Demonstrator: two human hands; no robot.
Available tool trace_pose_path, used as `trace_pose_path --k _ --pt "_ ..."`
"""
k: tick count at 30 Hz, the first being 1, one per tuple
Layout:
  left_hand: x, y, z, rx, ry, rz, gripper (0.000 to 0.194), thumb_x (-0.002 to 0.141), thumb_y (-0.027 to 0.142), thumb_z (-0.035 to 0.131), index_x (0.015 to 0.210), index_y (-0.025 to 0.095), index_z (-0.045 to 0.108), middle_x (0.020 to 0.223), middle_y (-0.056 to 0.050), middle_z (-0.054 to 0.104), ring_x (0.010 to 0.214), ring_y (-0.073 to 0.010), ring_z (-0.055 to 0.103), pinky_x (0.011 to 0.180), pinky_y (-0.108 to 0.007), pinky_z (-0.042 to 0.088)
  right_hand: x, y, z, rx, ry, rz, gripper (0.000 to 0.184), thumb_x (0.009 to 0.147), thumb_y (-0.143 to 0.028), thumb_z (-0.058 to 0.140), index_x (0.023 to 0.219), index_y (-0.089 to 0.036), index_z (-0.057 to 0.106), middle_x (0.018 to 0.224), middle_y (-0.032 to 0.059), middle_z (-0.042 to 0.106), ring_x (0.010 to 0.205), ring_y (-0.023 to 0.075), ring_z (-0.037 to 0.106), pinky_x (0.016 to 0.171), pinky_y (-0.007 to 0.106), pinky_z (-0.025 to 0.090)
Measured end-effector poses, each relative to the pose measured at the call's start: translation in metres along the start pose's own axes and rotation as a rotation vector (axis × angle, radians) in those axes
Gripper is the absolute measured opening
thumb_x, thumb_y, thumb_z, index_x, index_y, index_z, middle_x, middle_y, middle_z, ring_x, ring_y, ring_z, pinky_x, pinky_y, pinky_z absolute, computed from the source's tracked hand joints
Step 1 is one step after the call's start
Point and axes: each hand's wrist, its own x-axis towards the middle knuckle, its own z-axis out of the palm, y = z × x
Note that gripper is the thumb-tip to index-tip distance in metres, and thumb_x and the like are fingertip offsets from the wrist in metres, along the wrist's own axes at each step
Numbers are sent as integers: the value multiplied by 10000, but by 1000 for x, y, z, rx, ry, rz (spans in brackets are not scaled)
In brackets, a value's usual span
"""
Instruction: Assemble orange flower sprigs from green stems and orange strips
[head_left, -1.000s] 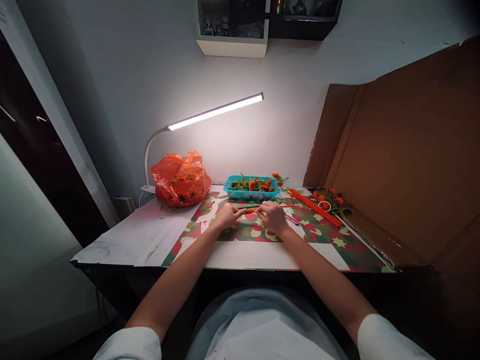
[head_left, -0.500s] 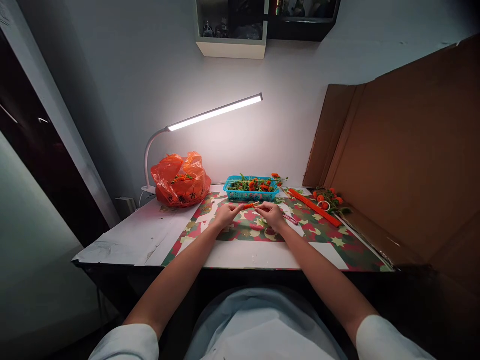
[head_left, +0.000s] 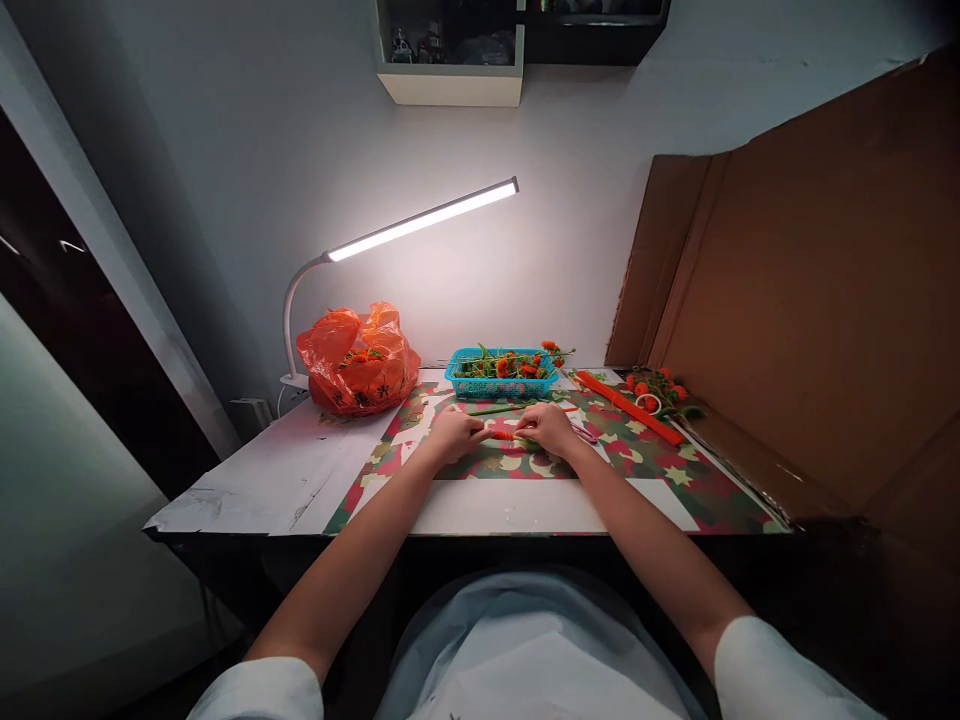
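Between my hands a short orange strip (head_left: 502, 436) with what looks like a ragged, fringed edge is held just over the patterned mat (head_left: 679, 478). My left hand (head_left: 454, 437) pinches its left end, and my right hand (head_left: 550, 428) pinches the right end. Behind my fingers lies a thin green stem-like piece (head_left: 491, 410), partly covered by my right hand. Pink-handled scissors (head_left: 585, 433) rest just right of my right hand, their blades hidden. Whether the strip is paper or fabric is too small to tell.
A blue basket (head_left: 501, 391) of orange flowers with green stems stands at the back. To its left is an orange plastic bag (head_left: 358, 380). At right lie a long orange strip (head_left: 630, 408), more orange flowers (head_left: 679, 392) and a white ring (head_left: 647, 404). A lamp (head_left: 424, 220) arches overhead.
Both hands have come slightly lower and nearer with the orange strip. The green stem-like piece now shows behind them. The view has tipped slightly.
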Motion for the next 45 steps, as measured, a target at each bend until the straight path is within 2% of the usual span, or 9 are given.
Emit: trace_pose_path --k 3,7,12,17,24,29,33,39,45 --pt "1 4 3 107 59 47 558 868 586 415 498 186 539 508 -48 563 525 -152 454 689 -293 302 0 -1 1 -146 62 -13 116 798 -277 702 690 -242 724 747 10 700 757 156 567 703 300 300" --pt "2 4 7 194 53 -40 520 890 547 397 568 191 596 594 -90 611 586 -196 512 590 -286 238 -1 -6 1 -311 96 -64 121 836 -237 661 726 -219 709 772 21 691 775 167 547 699 317 265" --pt "3 3 12 136 70 -144 497 887 550 395 623 199 627 646 -84 630 613 -197 517 552 -278 194 -1 -16 -1 -438 134 -118 202 899 -203 555 746 -188 687 783 66 668 787 194 521 701 340 247" --pt "7 1 17 -2 76 -290 529 856 596 410 543 197 561 553 -58 574 547 -178 471 533 -271 197 -1 -22 4 -443 157 -72 226 916 -177 502 764 -181 669 790 76 653 787 200 507 705 334 251" --pt "9 -9 23 -310 82 -387 620 729 762 437 457 208 389 388 5 404 428 -137 371 477 -269 190 -2 -21 9 -223 201 -23 187 919 -199 504 853 -192 679 824 51 664 802 188 543 714 301 302" --pt "9 -10 22 -455 116 -436 641 701 806 400 496 214 264 447 45 245 430 -103 288 457 -249 192 -2 -22 10 -28 268 -21 220 919 -266 510 853 -220 714 743 30 644 754 171 557 736 301 339" --pt "9 -10 16 -571 158 -369 645 688 816 387 528 213 222 516 46 191 476 -89 224 463 -241 172 0 -15 12 249 323 -10 245 881 -362 540 818 -220 729 697 26 613 694 162 552 691 297 393" --pt "9 -9 9 -539 161 -207 621 697 783 406 522 202 270 539 40 186 500 -89 214 486 -244 163 7 8 6 546 253 127 332 738 -510 632 758 -186 705 731 39 637 654 156 561 592 274 437" --pt "7 -13 7 -289 101 -88 593 769 702 385 479 187 339 482 38 222 483 -96 231 499 -261 156 6 15 1 519 114 239 303 717 -471 653 768 -178 710 733 47 688 673 173 606 620 281 440"
